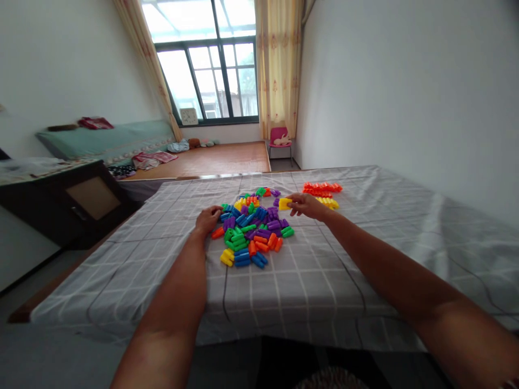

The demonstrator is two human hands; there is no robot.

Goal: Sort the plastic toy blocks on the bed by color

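A pile of plastic pieces [252, 222] in blue, green, purple, orange and yellow lies on the grey checked cloth. My right hand [305, 206] pinches a yellow piece [285, 204] at the pile's right edge. At the left edge of the pile rests my left hand [208, 218], its fingers closed by the blue and green pieces; what they hold, if anything, is hidden. Beyond my right hand lie rows of orange pieces [322, 188], with a row of yellow pieces [327, 203] on their near side, partly behind the hand.
The cloth-covered table [162, 281] spans the foreground. To the left is a dark cabinet [77, 208]. Behind the table are a low wooden bed [227, 156], a pink chair [279, 139] and a window. A white wall runs along the right.
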